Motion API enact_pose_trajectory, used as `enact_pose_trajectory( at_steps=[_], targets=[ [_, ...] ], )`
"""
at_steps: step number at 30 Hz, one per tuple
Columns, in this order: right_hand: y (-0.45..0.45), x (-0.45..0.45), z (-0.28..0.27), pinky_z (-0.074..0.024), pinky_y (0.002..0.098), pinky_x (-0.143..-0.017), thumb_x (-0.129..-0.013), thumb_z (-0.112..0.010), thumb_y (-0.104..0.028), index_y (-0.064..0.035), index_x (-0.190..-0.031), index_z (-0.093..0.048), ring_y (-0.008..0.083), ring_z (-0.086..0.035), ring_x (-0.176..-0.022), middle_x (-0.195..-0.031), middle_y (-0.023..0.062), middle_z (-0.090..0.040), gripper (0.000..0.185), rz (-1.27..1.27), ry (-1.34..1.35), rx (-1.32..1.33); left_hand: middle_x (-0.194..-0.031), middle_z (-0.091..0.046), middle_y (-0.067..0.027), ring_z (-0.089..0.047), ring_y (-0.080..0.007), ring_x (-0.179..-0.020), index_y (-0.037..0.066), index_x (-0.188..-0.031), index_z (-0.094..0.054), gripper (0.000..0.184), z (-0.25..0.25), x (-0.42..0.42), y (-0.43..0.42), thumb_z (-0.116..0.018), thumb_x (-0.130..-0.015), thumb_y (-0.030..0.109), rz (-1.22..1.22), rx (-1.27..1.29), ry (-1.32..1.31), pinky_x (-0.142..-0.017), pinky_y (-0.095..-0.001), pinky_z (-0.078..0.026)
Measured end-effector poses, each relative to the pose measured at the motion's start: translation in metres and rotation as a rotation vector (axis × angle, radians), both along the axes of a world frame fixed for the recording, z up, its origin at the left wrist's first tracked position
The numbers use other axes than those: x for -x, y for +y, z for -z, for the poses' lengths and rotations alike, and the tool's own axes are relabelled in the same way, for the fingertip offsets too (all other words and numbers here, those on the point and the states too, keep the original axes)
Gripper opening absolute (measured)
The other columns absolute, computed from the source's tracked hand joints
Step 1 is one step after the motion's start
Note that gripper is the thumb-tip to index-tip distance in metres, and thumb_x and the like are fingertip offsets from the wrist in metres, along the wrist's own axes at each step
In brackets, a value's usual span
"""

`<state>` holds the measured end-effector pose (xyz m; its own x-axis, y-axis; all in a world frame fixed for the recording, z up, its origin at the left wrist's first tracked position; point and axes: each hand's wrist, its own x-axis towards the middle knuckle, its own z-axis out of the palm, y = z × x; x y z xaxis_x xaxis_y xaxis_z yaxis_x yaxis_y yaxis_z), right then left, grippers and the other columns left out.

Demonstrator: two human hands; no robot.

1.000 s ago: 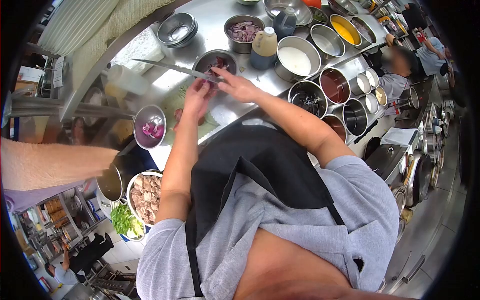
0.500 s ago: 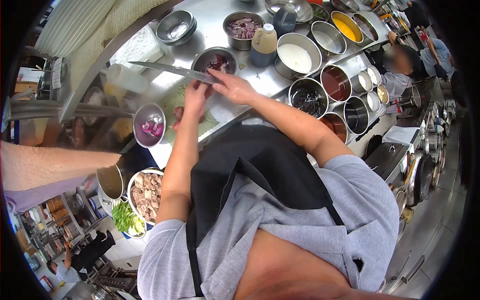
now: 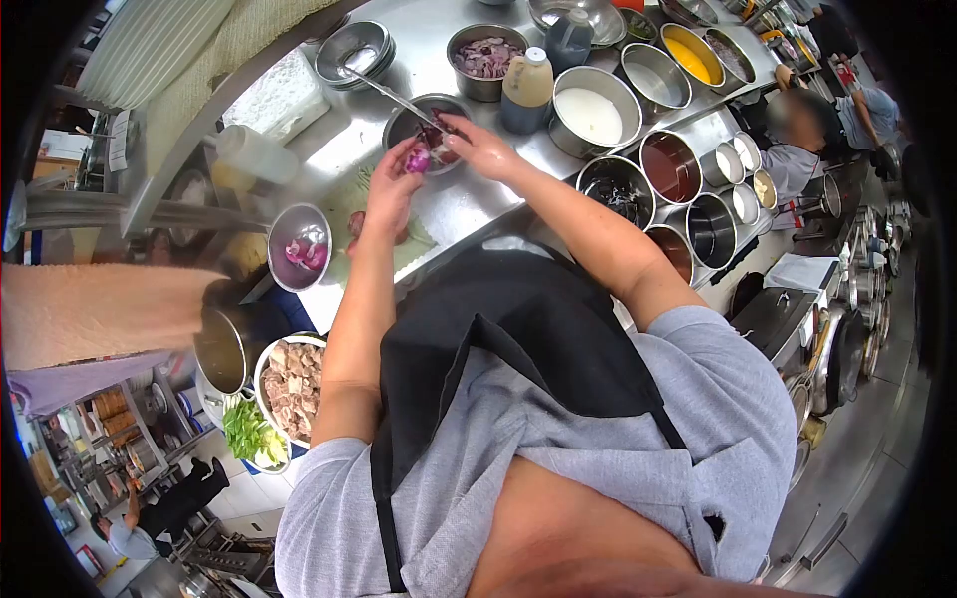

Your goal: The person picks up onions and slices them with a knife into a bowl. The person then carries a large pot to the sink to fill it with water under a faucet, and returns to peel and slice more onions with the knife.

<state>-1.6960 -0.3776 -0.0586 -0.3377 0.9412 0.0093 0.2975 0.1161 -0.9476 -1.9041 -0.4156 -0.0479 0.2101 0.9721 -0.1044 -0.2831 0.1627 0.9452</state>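
My left hand pinches a peeled purple-red onion over a steel bowl of dark red onion skins. Close beside it, my right hand grips a knife, its blade turned nearly edge-on and pointing up to the left. Below the hands lies a pale green cutting board, with a reddish onion partly hidden by my left forearm. A second steel bowl at the board's left holds peeled red onions.
Another person's forearm reaches in from the left. Stacked steel bowls, a pot of sliced onion and a dark sauce bottle stand beyond my hands. Several sauce pots line the right; meat chunks fill a container lower left.
The knife has swung from lying nearly level to pointing up-left, with its blade edge-on. My left hand has turned, showing the onion above the skins bowl. The other person's forearm has shifted left.
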Motion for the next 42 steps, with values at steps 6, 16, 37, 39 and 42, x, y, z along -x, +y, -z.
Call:
enact_pose_trajectory(
  at_steps=[6,16,37,39,42],
  targets=[
    [-0.017,-0.001,-0.015,-0.0389,0.041,-0.105,-0.096,-0.052,-0.039,-0.0121,-0.149,-0.031,0.0363,-0.052,-0.125,-0.138,0.0212,-0.051,0.063,-0.104,-0.127,-0.027,-0.121,-0.06,-0.0077,-0.059,-0.0159,-0.103,0.0,-0.132,-0.052,0.05,0.013,-0.001,0.004,-0.065,-0.083,-0.005,-0.069,0.069,-0.062,-0.083,-0.0292,-0.052],
    [-0.045,0.01,-0.039,-0.0424,0.0437,-0.098,-0.095,-0.052,-0.041,-0.0149,-0.151,-0.028,0.0375,-0.055,-0.117,-0.128,0.0203,-0.056,0.066,-0.212,-0.265,-0.087,-0.11,-0.064,-0.0088,-0.062,-0.0161,-0.099,-0.001,-0.126,-0.054,0.051,0.013,-0.009,0.0,-0.069,-0.078,-0.008,-0.252,-0.038,0.096,-0.087,-0.0286,-0.05],
    [-0.043,0.027,-0.002,-0.0431,0.0383,-0.1,-0.097,-0.053,-0.036,-0.0211,-0.141,-0.05,0.0309,-0.058,-0.116,-0.132,0.0154,-0.059,0.046,-0.098,-0.073,-0.051,-0.107,-0.066,-0.0096,-0.062,-0.0157,-0.099,-0.006,-0.121,-0.057,0.051,0.009,-0.007,-0.009,-0.071,-0.073,-0.01,-0.411,-0.007,0.463,-0.085,-0.0271,-0.049],
    [-0.032,0.023,0.007,-0.044,0.0363,-0.099,-0.097,-0.054,-0.034,-0.0189,-0.139,-0.052,0.0292,-0.06,-0.113,-0.129,0.0159,-0.06,0.044,-0.124,0.058,-0.016,-0.112,-0.065,-0.0111,-0.063,-0.0169,-0.099,-0.005,-0.123,-0.056,0.051,0.011,0.0,-0.011,-0.07,-0.074,-0.011,-0.307,-0.006,0.274,-0.084,-0.0274,-0.051],
    [-0.014,0.009,0.01,-0.0456,0.0336,-0.096,-0.096,-0.057,-0.028,-0.0111,-0.136,-0.054,0.0256,-0.062,-0.108,-0.123,0.0163,-0.063,0.044,-0.083,0.103,0.063,-0.117,-0.062,-0.0123,-0.063,-0.0186,-0.099,-0.005,-0.122,-0.055,0.047,0.011,0.007,-0.017,-0.067,-0.077,-0.013,-0.161,-0.035,-0.023,-0.086,-0.0284,-0.052]
  ],
)
